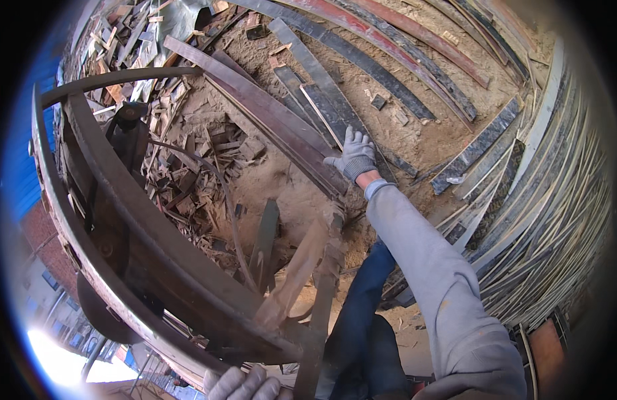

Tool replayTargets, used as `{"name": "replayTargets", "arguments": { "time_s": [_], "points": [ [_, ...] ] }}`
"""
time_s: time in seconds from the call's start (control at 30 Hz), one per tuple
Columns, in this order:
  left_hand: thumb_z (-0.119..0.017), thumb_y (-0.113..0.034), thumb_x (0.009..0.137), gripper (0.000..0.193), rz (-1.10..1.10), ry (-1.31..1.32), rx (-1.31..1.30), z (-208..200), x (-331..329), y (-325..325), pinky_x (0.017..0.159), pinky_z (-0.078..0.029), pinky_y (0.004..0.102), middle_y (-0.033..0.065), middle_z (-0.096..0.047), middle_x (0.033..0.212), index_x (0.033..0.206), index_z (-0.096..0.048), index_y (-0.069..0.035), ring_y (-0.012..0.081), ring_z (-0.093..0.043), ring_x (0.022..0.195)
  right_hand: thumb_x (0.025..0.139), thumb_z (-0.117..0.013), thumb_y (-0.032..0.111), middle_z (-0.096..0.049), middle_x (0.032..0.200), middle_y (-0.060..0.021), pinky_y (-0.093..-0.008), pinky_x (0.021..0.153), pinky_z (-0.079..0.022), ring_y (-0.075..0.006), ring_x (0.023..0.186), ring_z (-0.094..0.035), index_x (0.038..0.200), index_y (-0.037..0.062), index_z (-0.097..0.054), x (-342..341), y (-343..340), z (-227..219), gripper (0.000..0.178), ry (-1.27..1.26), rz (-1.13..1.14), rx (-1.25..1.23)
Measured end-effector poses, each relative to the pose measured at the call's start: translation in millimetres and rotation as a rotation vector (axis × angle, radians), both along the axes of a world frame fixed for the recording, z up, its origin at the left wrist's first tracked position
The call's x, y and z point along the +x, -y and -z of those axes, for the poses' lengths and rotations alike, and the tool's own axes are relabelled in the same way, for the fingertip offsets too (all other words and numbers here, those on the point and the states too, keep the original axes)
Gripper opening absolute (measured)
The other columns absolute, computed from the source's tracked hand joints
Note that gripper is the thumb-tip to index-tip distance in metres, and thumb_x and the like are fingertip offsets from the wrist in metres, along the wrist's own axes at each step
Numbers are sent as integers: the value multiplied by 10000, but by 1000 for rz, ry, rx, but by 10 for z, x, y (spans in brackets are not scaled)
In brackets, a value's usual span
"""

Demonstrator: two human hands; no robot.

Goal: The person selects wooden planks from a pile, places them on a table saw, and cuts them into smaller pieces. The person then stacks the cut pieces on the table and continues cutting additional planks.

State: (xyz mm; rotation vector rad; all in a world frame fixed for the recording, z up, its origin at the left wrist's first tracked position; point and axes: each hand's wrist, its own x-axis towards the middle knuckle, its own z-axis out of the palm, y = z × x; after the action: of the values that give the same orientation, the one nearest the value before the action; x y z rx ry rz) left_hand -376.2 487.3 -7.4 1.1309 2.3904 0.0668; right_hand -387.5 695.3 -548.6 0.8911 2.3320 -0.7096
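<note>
My right hand [355, 156], in a grey glove, reaches forward over the boards with its thumb held apart from the fingers. It is open, at the near end of a narrow dark board [320, 112] with a pale edge. Whether it touches that board I cannot tell. Left of it lies a long reddish-brown plank [275, 117]. My left hand [244, 385], also gloved, is cut off by the lower edge of the view. Its fingers are curled beside the rusty metal machine frame [168, 240]; what they hold is hidden.
Long dark and reddish boards [368, 60] lie on the sawdust-covered ground ahead. A heap of broken wood scraps [188, 173] spreads behind the machine frame. At the right is a large stack of thin strips [555, 220]. My legs [362, 320] stand beside the frame.
</note>
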Motion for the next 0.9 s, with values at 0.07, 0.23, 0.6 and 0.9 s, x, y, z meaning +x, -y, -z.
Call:
{"name": "replayTargets", "arguments": {
  "time_s": [0.07, 0.23, 0.6, 0.9],
  "points": [
    [-747, -200, 889, 327, -11, 100, -32, -75, -41, -73, 1131, -427, 547, 68, -682, 1258, 1209, -682, -196, 327, -518, 1284, 684, -853, 774, -559, 1418, -198, -477, 1017, -485, -329, 1272, -543, 1615, -44, -323, -363, 86, 359, 1348, 5, -58, 66],
    [-760, -286, 931, 136, -65, -15, 6, -69, -41, -64, 980, -481, 425, 15, -743, 1011, 1027, -745, -191, 218, -635, 1056, 842, -835, 562, -659, 1275, -195, -461, 983, -556, -367, 1155, -675, 1369, -7, -602, -639, -133, 848, 810, -30, -189, 96],
    [-805, -276, 903, 201, -68, 128, -9, -208, -5, 90, 1192, -364, 519, 49, -780, 1034, 1056, -806, -146, 257, -592, 1200, 702, -785, 303, -742, 1187, -234, -409, 1016, -566, -366, 1134, -720, 1302, 42, -672, 362, -909, 654, 664, 171, 299, -434],
    [-768, -304, 907, 165, -48, -9, 47, -48, 63, 107, 1068, -445, 495, 44, -785, 927, 929, -808, -146, 219, -674, 976, 735, -880, 410, -615, 1446, -263, -450, 1164, -480, -407, 1348, -591, 1311, 33, -717, -363, -197, 849, 707, -184, 49, -156]
  ]
}}
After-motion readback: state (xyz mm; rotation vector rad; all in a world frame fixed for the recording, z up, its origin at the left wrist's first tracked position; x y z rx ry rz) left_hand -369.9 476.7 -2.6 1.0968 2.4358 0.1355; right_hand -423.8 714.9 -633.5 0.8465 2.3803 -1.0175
